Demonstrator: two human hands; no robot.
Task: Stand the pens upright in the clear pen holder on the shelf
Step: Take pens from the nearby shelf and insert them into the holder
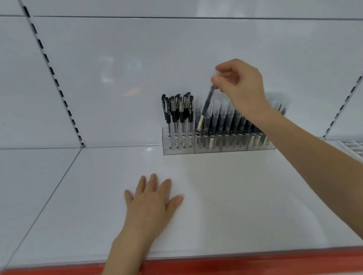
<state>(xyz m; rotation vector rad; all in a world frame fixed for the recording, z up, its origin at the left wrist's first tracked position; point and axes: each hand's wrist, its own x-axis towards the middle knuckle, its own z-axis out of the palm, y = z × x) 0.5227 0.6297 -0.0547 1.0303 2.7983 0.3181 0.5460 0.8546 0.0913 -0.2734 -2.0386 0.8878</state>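
right hand pinching black pen tilted over clear pen holder, left hand resting open, flat below; risk: tip snagging neighbouring pens, leaning

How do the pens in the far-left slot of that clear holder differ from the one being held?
The black-capped clear pens in the leftmost compartment stand upright and untouched; the dark pen with a pale label leans, its top pinched by the right hand. The capped pens show black clips; the held pen shows none. The left hand lies flat on the white shelf. Both kinds sit in the clear plastic pen holder.
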